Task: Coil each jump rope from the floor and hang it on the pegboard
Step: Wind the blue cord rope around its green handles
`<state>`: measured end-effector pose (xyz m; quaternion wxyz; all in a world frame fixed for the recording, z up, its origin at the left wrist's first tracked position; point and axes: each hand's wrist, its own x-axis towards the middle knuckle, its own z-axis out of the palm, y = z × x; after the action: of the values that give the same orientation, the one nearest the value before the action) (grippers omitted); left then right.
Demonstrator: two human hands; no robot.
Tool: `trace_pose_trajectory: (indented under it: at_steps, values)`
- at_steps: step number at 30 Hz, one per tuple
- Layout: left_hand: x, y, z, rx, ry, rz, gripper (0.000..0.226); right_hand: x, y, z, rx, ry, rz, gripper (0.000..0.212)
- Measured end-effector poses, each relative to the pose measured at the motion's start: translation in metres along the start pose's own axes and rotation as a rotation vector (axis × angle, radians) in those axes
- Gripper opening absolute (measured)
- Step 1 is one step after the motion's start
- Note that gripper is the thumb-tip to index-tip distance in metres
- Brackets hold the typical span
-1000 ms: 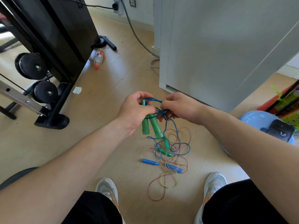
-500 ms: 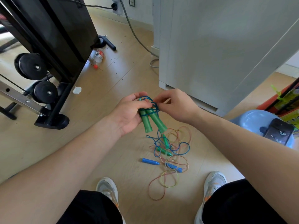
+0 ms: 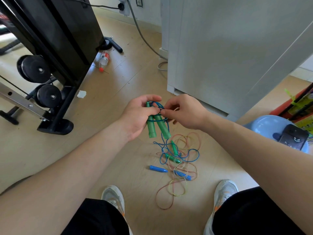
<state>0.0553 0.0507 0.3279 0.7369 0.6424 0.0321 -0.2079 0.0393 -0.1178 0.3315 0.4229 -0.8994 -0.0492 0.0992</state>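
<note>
A: Head view, centre of frame: grips?

B: Shows left hand (image 3: 138, 116) clenched round two green handles (image 3: 157, 128), butt ends down; right hand (image 3: 186, 113) pinching blue cord (image 3: 158, 106) wound about their tops.

A: Remainder of that rope?

B: Hangs from the handles into floor pile (image 3: 179, 160), lower centre, looped among second green pair (image 3: 174, 147), blue handles (image 3: 158, 168) and pinkish cord (image 3: 165, 197). Pegboard outside frame.

A: Hazards?

B: Probably two. Risks dragging up tangled neighbours, or tightening a knot, if hauled by the hanging length. Risks shedding springy turns off the tapered tops, and so undoing the coil, if eased at the pinch.
</note>
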Motion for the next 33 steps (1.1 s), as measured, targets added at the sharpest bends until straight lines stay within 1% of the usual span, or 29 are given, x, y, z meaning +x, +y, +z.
trace_pose_trajectory:
  at_steps: [3,4,5,10,15,18,21,24,25,26,28,29,31,33]
  values:
    - [0.000,-0.003,-0.001,0.514,0.052,0.171,0.034,0.000,0.000,0.002,0.005,0.025,0.004,0.016]
    - [-0.001,-0.004,-0.001,0.633,0.046,0.212,0.032,-0.001,0.000,0.002,0.020,0.032,0.019,0.016]
    - [-0.002,-0.006,-0.001,0.703,0.033,0.237,0.031,-0.001,-0.001,0.002,0.047,0.035,0.039,0.016]
    - [0.000,-0.011,-0.003,0.812,0.031,0.238,0.032,-0.004,-0.003,0.003,0.191,0.013,0.085,0.015]
    - [0.000,-0.011,-0.010,0.891,-0.001,0.226,0.022,-0.003,0.000,0.003,0.211,-0.054,0.110,0.017]
    - [-0.003,-0.009,-0.011,0.968,-0.034,0.246,0.018,-0.001,0.002,0.006,0.199,-0.076,0.138,0.022]
    - [-0.003,-0.008,-0.013,1.004,-0.042,0.261,0.017,-0.002,-0.004,0.008,0.255,-0.110,0.153,0.036]
    - [-0.002,-0.007,-0.017,1.004,-0.044,0.256,0.016,-0.004,-0.008,0.007,0.320,-0.146,0.126,0.036]
    - [-0.002,-0.007,-0.019,1.000,-0.046,0.249,0.017,-0.004,-0.007,0.006,0.267,-0.145,0.111,0.038]
    - [-0.002,-0.008,-0.020,1.005,-0.053,0.242,0.017,-0.003,-0.006,0.005,0.142,-0.139,0.080,0.040]
    - [-0.002,-0.011,-0.023,1.065,-0.065,0.243,0.020,-0.002,-0.004,0.002,-0.200,-0.146,0.040,0.043]
    - [-0.002,-0.011,-0.024,1.107,-0.066,0.259,0.019,-0.002,-0.004,0.000,-0.315,-0.163,0.034,0.044]
    - [-0.003,-0.010,-0.026,1.153,-0.071,0.282,0.018,-0.002,-0.005,-0.002,-0.385,-0.190,0.021,0.045]
    - [-0.005,-0.008,-0.028,1.166,-0.082,0.271,0.022,-0.003,-0.005,-0.005,-0.362,-0.230,0.006,0.038]
